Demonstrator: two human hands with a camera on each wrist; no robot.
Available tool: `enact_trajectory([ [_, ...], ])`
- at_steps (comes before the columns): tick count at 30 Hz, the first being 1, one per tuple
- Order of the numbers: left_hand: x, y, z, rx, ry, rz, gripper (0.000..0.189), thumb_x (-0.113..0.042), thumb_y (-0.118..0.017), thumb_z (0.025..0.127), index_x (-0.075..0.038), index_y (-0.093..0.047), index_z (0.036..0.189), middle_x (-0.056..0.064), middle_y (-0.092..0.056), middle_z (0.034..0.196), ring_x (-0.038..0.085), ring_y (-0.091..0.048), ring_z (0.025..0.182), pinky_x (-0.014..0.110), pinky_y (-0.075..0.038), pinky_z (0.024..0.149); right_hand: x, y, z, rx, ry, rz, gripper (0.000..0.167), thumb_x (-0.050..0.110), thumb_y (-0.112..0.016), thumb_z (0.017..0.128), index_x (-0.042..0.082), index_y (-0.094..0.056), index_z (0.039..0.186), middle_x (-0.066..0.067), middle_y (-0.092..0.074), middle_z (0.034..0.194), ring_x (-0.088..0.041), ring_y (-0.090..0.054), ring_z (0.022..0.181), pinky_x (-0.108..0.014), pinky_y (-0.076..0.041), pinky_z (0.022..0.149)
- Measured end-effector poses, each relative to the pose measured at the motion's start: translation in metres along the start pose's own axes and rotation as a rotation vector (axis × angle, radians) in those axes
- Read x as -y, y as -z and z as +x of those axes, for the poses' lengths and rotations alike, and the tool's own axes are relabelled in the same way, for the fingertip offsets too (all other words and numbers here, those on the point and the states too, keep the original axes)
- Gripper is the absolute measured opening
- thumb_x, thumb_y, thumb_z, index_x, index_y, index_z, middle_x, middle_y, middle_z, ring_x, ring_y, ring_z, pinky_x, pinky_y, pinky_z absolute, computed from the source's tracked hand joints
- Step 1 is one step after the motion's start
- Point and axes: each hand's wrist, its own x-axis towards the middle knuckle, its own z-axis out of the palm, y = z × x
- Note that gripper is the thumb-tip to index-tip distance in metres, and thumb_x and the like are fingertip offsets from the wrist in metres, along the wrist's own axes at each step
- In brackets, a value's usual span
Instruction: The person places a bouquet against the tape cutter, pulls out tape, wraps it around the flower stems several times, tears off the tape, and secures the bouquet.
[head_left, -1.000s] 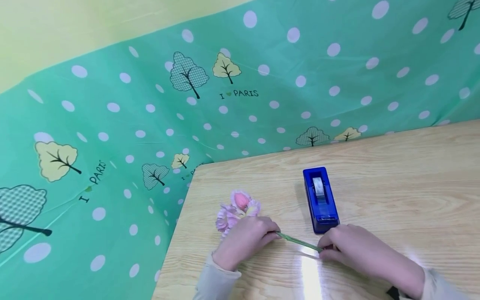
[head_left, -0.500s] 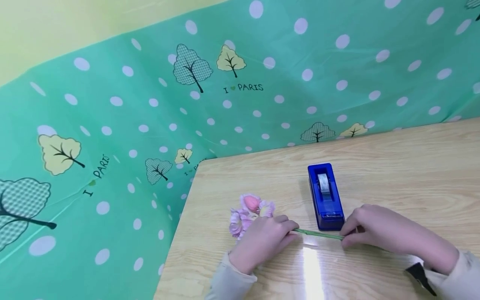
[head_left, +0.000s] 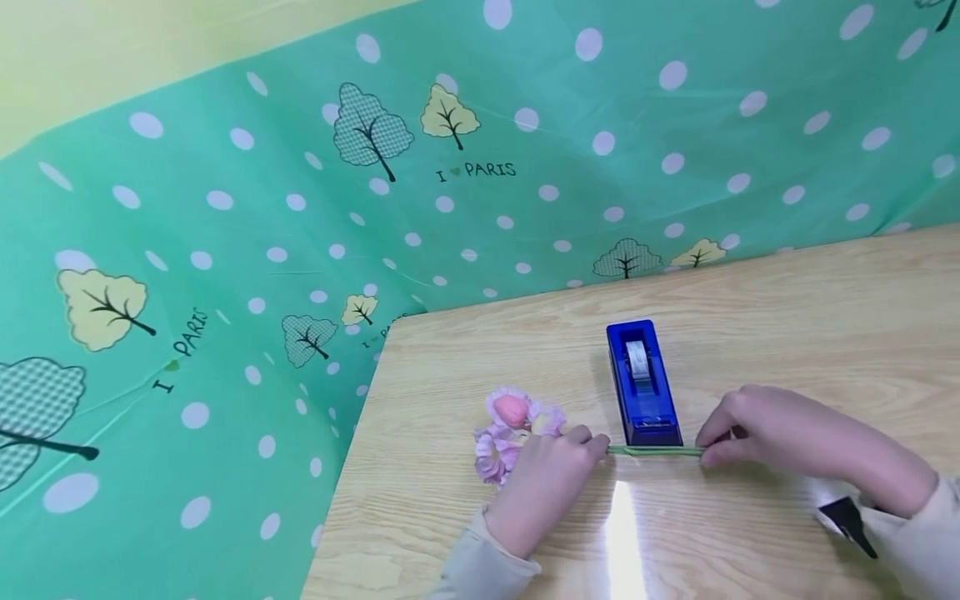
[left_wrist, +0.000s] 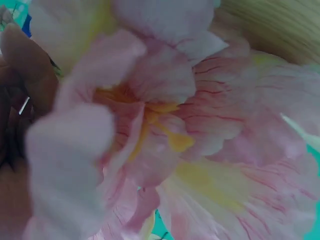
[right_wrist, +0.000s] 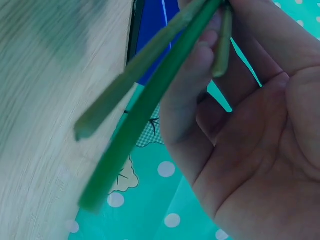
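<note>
1. The left hand (head_left: pixel 551 483) is clamped on the green stems (head_left: pixel 654 451), its fingers curled round them just below the flowers
2. The flowers (head_left: pixel 491 454), pale pink to lilac with one rounder pink bud (head_left: pixel 512 411), sit between 10 and 11 o'clock from the left hand, right beside its knuckles
3. From the left hand the stems run straight towards 3 o'clock, nearly level in the head view, as far as the right hand (head_left: pixel 757 433)
4. The right hand is clamped too, thumb and fingers pinching the stems near their far ends; the right wrist view shows one thick bright green end and two thinner, duller ones poking out past the pinch, the longer pair pointing to about 7 o'clock
5. The blue tape dispenser (head_left: pixel 648 408), holding a roll of tape (head_left: pixel 637 360), sits on the wood-grain table (head_left: pixel 420 517) at 12 o'clock from the stems, its near end just beside them; whether they touch, I cannot tell
6. Petals with red veins and yellow stamens (left_wrist: pixel 180 140) fill most of the left wrist view, part of the left hand showing at 9 o'clock
7. A black tab (head_left: pixel 847 525) shows beside the right sleeve (head_left: pixel 911 533), at 4 o'clock from the right hand
8. Green cloth (head_left: pixel 225 325) with white dots and printed trees borders the table from 9 round to 1 o'clock
</note>
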Motion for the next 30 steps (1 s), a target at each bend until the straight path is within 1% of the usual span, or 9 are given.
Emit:
enact_trajectory([
  [2,-0.002,0.001,0.0,0.017,-0.004,-0.009,0.011,-0.018,-0.076,0.087,-0.023,-0.074,0.097,-0.01,-0.069,0.082,0.001,-0.054,0.057,0.01,-0.04,0.046,-0.001,0.001,0.0,0.005,-0.009,0.005,0.006,0.034,-0.072,0.089,0.033,-0.075,0.083,0.022,-0.064,0.076,0.004,-0.046,0.064,-0.021,-0.043,0.056],
  [4,-0.003,0.001,0.0,0.029,-0.004,-0.017,0.01,-0.02,-0.075,0.088,-0.022,-0.075,0.098,-0.009,-0.07,0.083,0.001,-0.056,0.059,0.01,-0.042,0.047,-0.001,0.001,0.0,0.004,-0.016,0.002,0.005,0.034,-0.073,0.088,0.033,-0.076,0.084,0.022,-0.065,0.078,0.005,-0.047,0.064,-0.021,-0.044,0.057],
  [9,-0.007,0.0,0.002,0.025,-0.021,-0.025,0.015,-0.034,-0.069,0.093,-0.021,-0.074,0.097,-0.009,-0.069,0.082,0.0,-0.056,0.062,0.011,-0.042,0.047,-0.004,0.001,0.002,-0.006,-0.022,-0.037,0.004,0.034,-0.074,0.087,0.032,-0.076,0.084,0.023,-0.066,0.079,0.005,-0.048,0.064,-0.022,-0.046,0.058],
  [11,-0.008,0.0,0.003,0.023,-0.03,-0.03,0.016,-0.035,-0.067,0.094,-0.021,-0.073,0.096,-0.01,-0.068,0.081,0.0,-0.055,0.061,0.011,-0.04,0.046,-0.005,0.002,0.002,-0.008,-0.022,-0.047,0.005,0.035,-0.074,0.086,0.032,-0.076,0.083,0.023,-0.065,0.077,0.005,-0.048,0.063,-0.022,-0.045,0.057],
  [14,-0.009,-0.001,0.005,0.028,-0.02,-0.046,0.013,-0.032,-0.067,0.095,-0.022,-0.074,0.096,-0.009,-0.067,0.079,0.0,-0.052,0.058,0.011,-0.037,0.044,-0.006,0.002,0.002,-0.006,-0.029,-0.049,0.005,0.035,-0.074,0.086,0.032,-0.076,0.082,0.023,-0.063,0.075,0.004,-0.047,0.061,-0.022,-0.043,0.056],
  [19,-0.009,-0.003,0.009,0.048,0.002,-0.069,0.011,-0.033,-0.069,0.093,-0.024,-0.076,0.096,-0.009,-0.068,0.077,0.0,-0.05,0.055,0.01,-0.037,0.044,-0.003,0.002,0.002,-0.02,-0.073,-0.067,0.004,0.034,-0.078,0.083,0.03,-0.076,0.084,0.022,-0.064,0.077,0.005,-0.05,0.064,-0.022,-0.047,0.058],
  [22,-0.009,-0.003,0.011,0.053,0.005,-0.088,0.016,-0.036,-0.066,0.095,-0.023,-0.075,0.093,-0.01,-0.068,0.077,0.001,-0.053,0.057,0.011,-0.041,0.046,-0.001,0.002,0.003,-0.033,-0.107,-0.084,0.006,0.031,-0.08,0.081,0.028,-0.077,0.084,0.02,-0.066,0.077,0.004,-0.052,0.065,-0.023,-0.048,0.059],
  [26,-0.008,-0.001,0.013,0.061,0.016,-0.145,0.022,-0.037,-0.059,0.1,-0.021,-0.074,0.096,-0.01,-0.069,0.081,0.002,-0.059,0.065,0.014,-0.049,0.054,0.001,0.005,0.004,-0.034,-0.15,-0.098,0.005,0.028,-0.081,0.079,0.027,-0.078,0.084,0.015,-0.07,0.082,0.001,-0.058,0.069,-0.027,-0.052,0.064],
  [30,-0.006,0.001,0.015,0.059,0.019,-0.193,0.02,-0.034,-0.058,0.1,-0.023,-0.075,0.097,-0.011,-0.069,0.081,0.001,-0.06,0.067,0.014,-0.05,0.059,0.003,0.007,0.004,-0.022,-0.157,-0.091,0.006,0.028,-0.08,0.08,0.026,-0.078,0.085,0.014,-0.071,0.085,0.0,-0.059,0.071,-0.028,-0.053,0.066],
])
